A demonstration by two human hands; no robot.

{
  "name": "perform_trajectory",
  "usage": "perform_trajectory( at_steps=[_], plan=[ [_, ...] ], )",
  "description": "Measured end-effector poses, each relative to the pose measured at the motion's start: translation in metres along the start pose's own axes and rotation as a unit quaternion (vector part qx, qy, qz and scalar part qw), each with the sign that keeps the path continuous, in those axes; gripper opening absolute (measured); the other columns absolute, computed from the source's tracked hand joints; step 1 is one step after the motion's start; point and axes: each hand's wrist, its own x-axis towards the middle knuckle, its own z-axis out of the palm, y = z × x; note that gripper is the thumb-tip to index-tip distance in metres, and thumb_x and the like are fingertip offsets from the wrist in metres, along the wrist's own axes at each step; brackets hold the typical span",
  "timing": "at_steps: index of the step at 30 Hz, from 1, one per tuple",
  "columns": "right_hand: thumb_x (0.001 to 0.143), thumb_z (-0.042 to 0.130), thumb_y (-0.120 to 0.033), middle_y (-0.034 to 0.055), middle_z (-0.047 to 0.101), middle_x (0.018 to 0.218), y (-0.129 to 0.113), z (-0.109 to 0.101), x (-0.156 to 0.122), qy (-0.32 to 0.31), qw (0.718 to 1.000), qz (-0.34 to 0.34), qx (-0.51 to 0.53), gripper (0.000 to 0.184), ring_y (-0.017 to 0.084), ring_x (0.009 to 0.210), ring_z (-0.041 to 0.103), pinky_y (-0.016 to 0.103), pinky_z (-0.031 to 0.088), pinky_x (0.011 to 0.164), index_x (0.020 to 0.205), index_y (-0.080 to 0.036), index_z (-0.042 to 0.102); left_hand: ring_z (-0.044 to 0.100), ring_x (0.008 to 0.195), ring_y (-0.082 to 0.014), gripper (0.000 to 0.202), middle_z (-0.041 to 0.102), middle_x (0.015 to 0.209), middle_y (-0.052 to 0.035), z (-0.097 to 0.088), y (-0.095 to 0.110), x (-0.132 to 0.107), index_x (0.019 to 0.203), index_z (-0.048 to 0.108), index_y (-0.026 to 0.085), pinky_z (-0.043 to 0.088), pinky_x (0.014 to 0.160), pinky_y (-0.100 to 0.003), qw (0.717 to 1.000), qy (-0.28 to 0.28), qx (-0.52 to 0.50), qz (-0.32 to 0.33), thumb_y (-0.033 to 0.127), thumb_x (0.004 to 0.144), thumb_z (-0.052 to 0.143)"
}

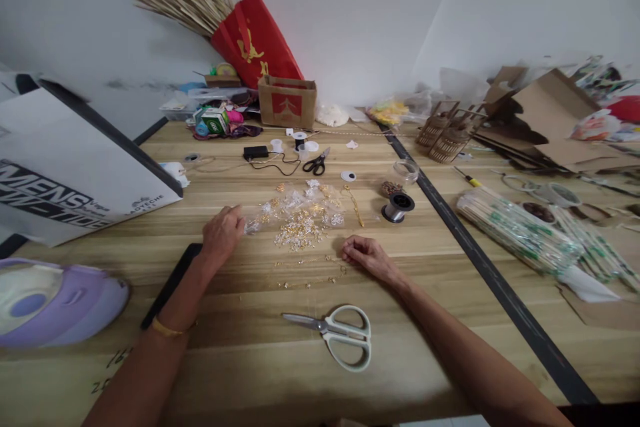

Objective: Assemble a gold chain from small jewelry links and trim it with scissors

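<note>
My left hand (224, 230) rests on the wooden table with curled fingers, at the left edge of a clear plastic bag (257, 217); whatever its fingertips hold is hidden. Gold and clear beads or charms (300, 230) lie in a loose pile by the bag. My right hand (367, 257) is closed, its fingertips pinched at the right end of a thin gold chain (305, 283) with small charms, laid out in a loop. Nearer to me lie scissors (345, 337) with pale handles, blades pointing left. A short gold chain (355, 205) lies beyond my right hand.
A wire spool (397, 207) and a jar of beads (393, 188) stand right of the pile. Black scissors (317, 161) lie farther back. A white box (75, 173) and a purple appliance (65, 303) stand left; packaged sticks (520, 230) lie right.
</note>
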Motion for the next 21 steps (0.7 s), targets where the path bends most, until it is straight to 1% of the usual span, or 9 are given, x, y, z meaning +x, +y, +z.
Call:
perform_trajectory(
  at_steps=[2, 3, 4, 6, 9, 11, 13, 17, 21],
  plan=[
    [0.082, 0.054, -0.046, 0.0005, 0.057, 0.069, -0.002, -0.001, -0.001, -0.001, 0.999, -0.010, -0.045, 0.030, 0.011, 0.060, 0.049, 0.022, 0.038, 0.056, 0.083, -0.015, 0.056, 0.059, 0.093, -0.0253, 0.040, 0.061, 0.106, -0.0128, 0.001, 0.003, -0.004, 0.122, 0.051, 0.014, 0.045, 0.077, -0.033, 0.999, 0.002, -0.006, 0.032, 0.026, 0.085, 0.041],
    [0.082, 0.054, -0.043, 0.0003, 0.056, 0.069, -0.003, -0.001, -0.002, -0.002, 0.997, -0.016, -0.078, 0.028, 0.011, 0.060, 0.048, 0.022, 0.038, 0.056, 0.083, -0.015, 0.057, 0.058, 0.095, -0.0248, 0.040, 0.060, 0.107, -0.0124, 0.001, 0.006, -0.008, 0.122, 0.051, 0.014, 0.045, 0.079, -0.033, 0.998, -0.004, -0.019, 0.053, 0.027, 0.085, 0.042],
    [0.083, 0.054, -0.040, 0.0002, 0.056, 0.069, -0.005, -0.001, -0.003, -0.003, 0.993, -0.024, -0.115, 0.025, 0.011, 0.060, 0.047, 0.022, 0.037, 0.055, 0.083, -0.015, 0.057, 0.057, 0.096, -0.0241, 0.038, 0.059, 0.108, -0.0119, 0.001, 0.009, -0.012, 0.119, 0.053, 0.014, 0.044, 0.082, -0.033, 0.996, -0.007, -0.040, 0.073, 0.027, 0.084, 0.043],
    [0.082, 0.054, -0.033, 0.0006, 0.056, 0.071, -0.009, -0.002, -0.006, -0.009, 0.981, -0.038, -0.192, 0.018, 0.011, 0.060, 0.047, 0.022, 0.036, 0.055, 0.083, -0.015, 0.059, 0.056, 0.097, -0.0232, 0.033, 0.060, 0.107, -0.0112, 0.000, 0.017, -0.022, 0.111, 0.058, 0.014, 0.043, 0.086, -0.033, 0.988, -0.033, -0.089, 0.119, 0.025, 0.084, 0.043],
    [0.082, 0.054, -0.023, 0.0020, 0.058, 0.079, -0.020, -0.002, -0.011, -0.036, 0.951, -0.064, -0.299, 0.009, 0.013, 0.068, 0.051, 0.022, 0.036, 0.062, 0.084, -0.017, 0.060, 0.058, 0.091, -0.0212, 0.024, 0.064, 0.095, -0.0078, -0.004, 0.030, -0.039, 0.095, 0.064, 0.016, 0.043, 0.084, -0.031, 0.967, -0.099, -0.168, 0.163, 0.023, 0.083, 0.045],
    [0.082, 0.053, -0.020, 0.0021, 0.058, 0.080, -0.027, -0.002, -0.014, -0.061, 0.932, -0.058, -0.353, 0.008, 0.013, 0.072, 0.053, 0.022, 0.036, 0.066, 0.083, -0.017, 0.060, 0.059, 0.082, -0.0186, 0.019, 0.065, 0.088, -0.0053, -0.007, 0.037, -0.050, 0.087, 0.065, 0.017, 0.044, 0.078, -0.029, 0.953, -0.144, -0.212, 0.162, 0.024, 0.082, 0.048],
    [0.084, 0.052, -0.019, 0.0024, 0.059, 0.083, -0.033, -0.001, -0.016, -0.073, 0.919, -0.040, -0.385, 0.008, 0.013, 0.074, 0.054, 0.022, 0.035, 0.067, 0.085, -0.018, 0.059, 0.059, 0.077, -0.0174, 0.017, 0.064, 0.083, -0.0041, -0.009, 0.040, -0.058, 0.082, 0.064, 0.017, 0.044, 0.073, -0.027, 0.946, -0.177, -0.221, 0.160, 0.024, 0.081, 0.049],
    [0.086, 0.050, -0.021, 0.0033, 0.059, 0.088, -0.035, 0.005, -0.018, -0.074, 0.892, -0.020, -0.445, 0.009, 0.013, 0.074, 0.055, 0.022, 0.033, 0.064, 0.088, -0.018, 0.058, 0.058, 0.074, -0.0168, 0.013, 0.062, 0.080, -0.0036, -0.008, 0.042, -0.065, 0.079, 0.063, 0.017, 0.042, 0.070, -0.027, 0.945, -0.208, -0.197, 0.154, 0.021, 0.078, 0.050],
    [0.088, 0.047, -0.020, 0.0037, 0.059, 0.088, -0.029, 0.013, -0.017, -0.069, 0.863, -0.009, -0.501, 0.010, 0.013, 0.072, 0.055, 0.023, 0.030, 0.061, 0.088, -0.018, 0.057, 0.057, 0.073, -0.0163, 0.010, 0.062, 0.080, -0.0040, -0.003, 0.041, -0.066, 0.079, 0.061, 0.016, 0.042, 0.068, -0.026, 0.939, -0.230, -0.212, 0.145, 0.019, 0.075, 0.052]
  ],
)
